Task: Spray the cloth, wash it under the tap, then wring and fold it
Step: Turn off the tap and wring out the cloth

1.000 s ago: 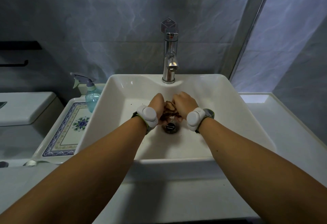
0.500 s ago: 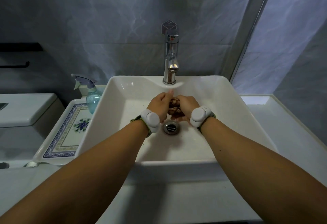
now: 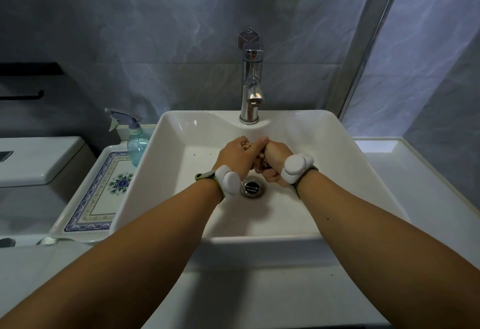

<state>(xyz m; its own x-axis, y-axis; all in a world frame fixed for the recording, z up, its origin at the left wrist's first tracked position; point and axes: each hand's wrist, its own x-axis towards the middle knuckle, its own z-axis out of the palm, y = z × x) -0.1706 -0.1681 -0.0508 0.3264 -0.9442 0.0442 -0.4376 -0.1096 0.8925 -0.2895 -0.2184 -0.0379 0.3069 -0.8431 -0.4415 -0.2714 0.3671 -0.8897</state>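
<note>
Both hands are clasped together over the white sink [image 3: 337,162], just beyond the metal drain [image 3: 251,188]. My left hand [image 3: 239,158] and my right hand [image 3: 276,162] squeeze a small brownish cloth [image 3: 246,146], bunched up between them and mostly hidden by the fingers. The chrome tap [image 3: 250,89] stands at the sink's back edge; I see no water running from it. A pale blue spray bottle [image 3: 135,141] stands left of the sink.
A patterned ceramic tray [image 3: 96,198] lies left of the sink under the spray bottle. A white toilet tank [image 3: 36,159] is at far left. White counter [image 3: 428,198] extends to the right, with a wall and metal frame behind.
My hands have moved away from the drain toward the tap and twisted tighter around the cloth; the right wrist has rolled so its band faces up.
</note>
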